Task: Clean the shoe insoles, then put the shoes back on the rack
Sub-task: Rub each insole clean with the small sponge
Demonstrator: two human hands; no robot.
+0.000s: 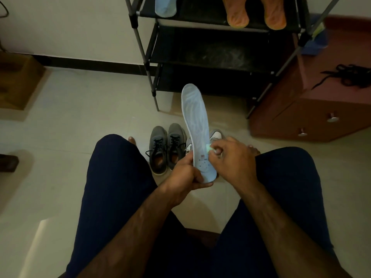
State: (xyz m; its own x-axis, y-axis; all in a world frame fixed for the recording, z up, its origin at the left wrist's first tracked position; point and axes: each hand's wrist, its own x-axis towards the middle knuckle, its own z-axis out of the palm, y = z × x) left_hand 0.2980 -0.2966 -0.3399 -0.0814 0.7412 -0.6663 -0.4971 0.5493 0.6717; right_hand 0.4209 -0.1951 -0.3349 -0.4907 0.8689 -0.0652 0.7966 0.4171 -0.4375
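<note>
A pale blue insole [195,121] stands upright between my knees. My left hand [187,173] grips its heel end from below. My right hand [230,157] pinches a small pale green wipe [209,147] against the insole's right edge. A pair of grey sneakers [166,146] sits on the floor just behind, and a white and grey shoe [216,135] is partly hidden behind the insole and my right hand. On the black shoe rack [210,49], a second blue insole [165,7] and two orange insoles [256,13] lie on the top visible shelf.
A reddish-brown drawer cabinet [313,109] stands right of the rack with a black cord [345,75] on top. A brown box [18,81] sits at the far left by the wall. Pale tiled floor [80,117] stretches to the left. I sit with both legs spread.
</note>
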